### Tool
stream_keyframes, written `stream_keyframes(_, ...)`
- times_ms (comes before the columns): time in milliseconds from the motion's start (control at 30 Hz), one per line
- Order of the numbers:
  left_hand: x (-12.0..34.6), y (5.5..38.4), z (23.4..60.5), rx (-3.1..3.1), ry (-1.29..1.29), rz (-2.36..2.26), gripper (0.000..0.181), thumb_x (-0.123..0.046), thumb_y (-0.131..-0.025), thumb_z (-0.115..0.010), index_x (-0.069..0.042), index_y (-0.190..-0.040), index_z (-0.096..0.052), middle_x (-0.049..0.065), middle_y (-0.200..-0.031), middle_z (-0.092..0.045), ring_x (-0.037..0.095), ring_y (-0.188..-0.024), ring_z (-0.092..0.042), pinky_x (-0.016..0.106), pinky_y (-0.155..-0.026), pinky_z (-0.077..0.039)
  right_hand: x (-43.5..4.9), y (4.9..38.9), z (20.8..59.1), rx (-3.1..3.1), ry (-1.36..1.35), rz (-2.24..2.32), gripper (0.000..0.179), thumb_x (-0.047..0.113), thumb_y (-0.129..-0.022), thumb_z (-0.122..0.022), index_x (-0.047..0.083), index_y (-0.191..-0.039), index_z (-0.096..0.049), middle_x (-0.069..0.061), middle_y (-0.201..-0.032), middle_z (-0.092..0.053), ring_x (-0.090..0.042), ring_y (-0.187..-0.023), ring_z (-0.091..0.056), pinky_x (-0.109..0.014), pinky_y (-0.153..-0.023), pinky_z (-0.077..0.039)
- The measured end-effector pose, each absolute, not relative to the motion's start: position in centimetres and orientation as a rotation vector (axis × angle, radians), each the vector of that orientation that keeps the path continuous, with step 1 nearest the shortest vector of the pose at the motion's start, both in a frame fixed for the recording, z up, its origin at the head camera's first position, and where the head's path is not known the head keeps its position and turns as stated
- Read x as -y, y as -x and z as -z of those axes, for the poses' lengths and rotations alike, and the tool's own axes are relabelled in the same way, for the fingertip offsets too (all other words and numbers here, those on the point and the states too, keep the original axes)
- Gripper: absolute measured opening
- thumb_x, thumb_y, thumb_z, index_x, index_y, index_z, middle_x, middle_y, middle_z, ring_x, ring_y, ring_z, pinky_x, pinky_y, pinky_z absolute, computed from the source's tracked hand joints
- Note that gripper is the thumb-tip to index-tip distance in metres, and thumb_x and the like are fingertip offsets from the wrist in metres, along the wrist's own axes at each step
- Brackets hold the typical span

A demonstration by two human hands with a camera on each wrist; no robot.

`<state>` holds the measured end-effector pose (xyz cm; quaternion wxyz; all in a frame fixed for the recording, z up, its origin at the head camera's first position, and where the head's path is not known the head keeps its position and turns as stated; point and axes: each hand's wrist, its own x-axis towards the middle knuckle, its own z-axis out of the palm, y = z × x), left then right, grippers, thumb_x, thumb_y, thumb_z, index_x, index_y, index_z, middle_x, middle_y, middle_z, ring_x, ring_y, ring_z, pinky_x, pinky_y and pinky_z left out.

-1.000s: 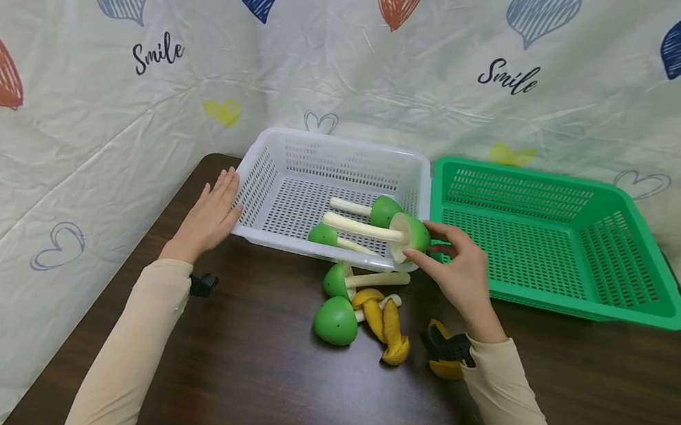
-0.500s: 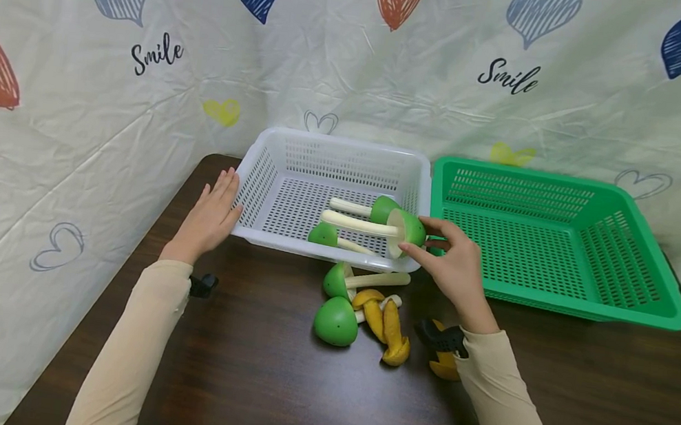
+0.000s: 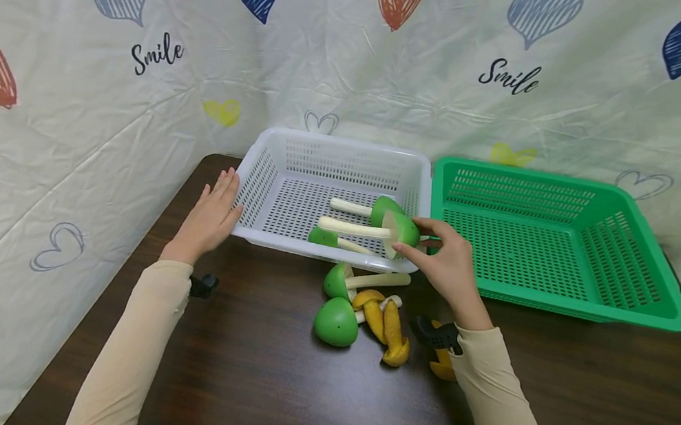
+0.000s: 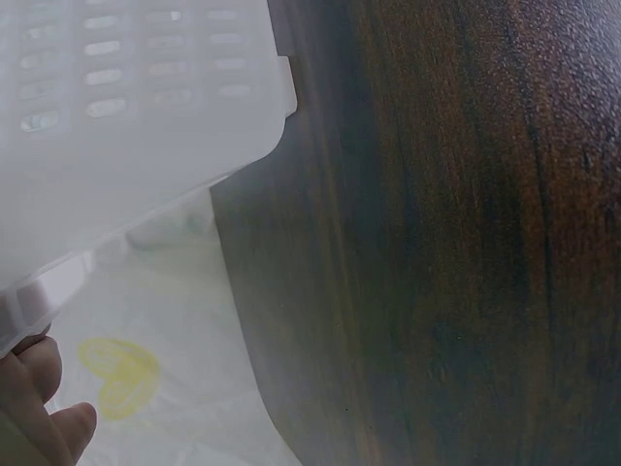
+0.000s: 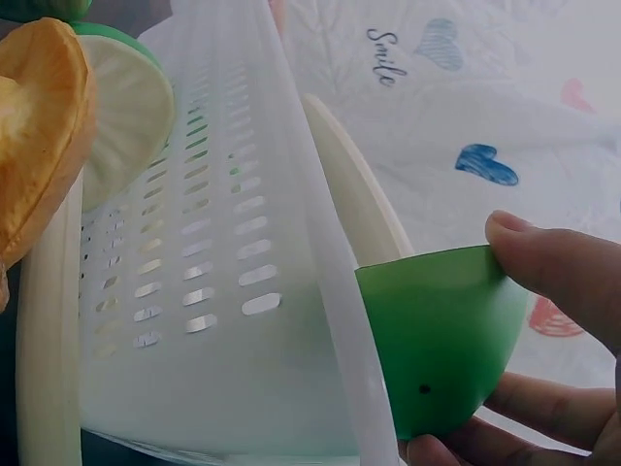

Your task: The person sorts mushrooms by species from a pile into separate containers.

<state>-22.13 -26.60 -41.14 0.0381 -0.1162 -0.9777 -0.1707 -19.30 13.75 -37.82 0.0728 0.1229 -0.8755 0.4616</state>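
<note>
My right hand [image 3: 450, 265] pinches the green cap of a toy mushroom [image 3: 402, 234] over the right end of the white basket [image 3: 278, 242]. Its pale stem points left; in the right wrist view the cap [image 5: 441, 335] shows just past the basket rim, thumb on one side and fingers on the other. Inside the basket lie two more green-capped mushrooms, one at the back [image 3: 386, 210] and one in front [image 3: 323, 235]. With straight fingers, my left hand [image 3: 206, 216] rests against the basket's left side.
An empty green basket [image 3: 592, 312] stands right beside the white one. In front lie two green-capped mushrooms [image 3: 336, 321] and yellow mushrooms [image 3: 395, 343]. Another yellow piece [image 3: 442, 367] is partly hidden by my right wrist strap. A printed cloth hangs behind.
My right hand has moved a little left, carrying the green-capped mushroom further over the white basket. My left hand and both baskets have stayed in place.
</note>
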Motion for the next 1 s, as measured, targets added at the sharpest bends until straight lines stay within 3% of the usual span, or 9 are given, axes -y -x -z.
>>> stream_keyframes(500,26.6,22.2,41.2,2.995,0.361,0.519,0.063,-0.028,-0.101,-0.033,0.006,-0.148,-0.009,0.016,-0.157,-0.003,0.028,-0.144,0.0,0.054,-0.112,-0.005,-13.1,19.6,37.8,2.707,-0.338,-1.259,0.06,0.034,-0.079,-0.076,-0.002,-0.124,-0.058,-0.019,-0.114,-0.061,-0.032,-0.09,-0.063,-0.043,-0.072,-0.054)
stream_keyframes(1000,26.5,22.1,41.2,2.991,0.361,0.525,0.063,-0.028,-0.101,-0.033,0.006,-0.148,-0.009,0.017,-0.156,-0.004,0.028,-0.144,-0.001,0.053,-0.112,-0.005,-12.2,19.9,37.6,2.73,-0.41,-1.137,0.05,0.027,-0.079,-0.077,-0.005,-0.115,-0.062,-0.02,-0.109,-0.062,-0.033,-0.088,-0.064,-0.043,-0.072,-0.054)
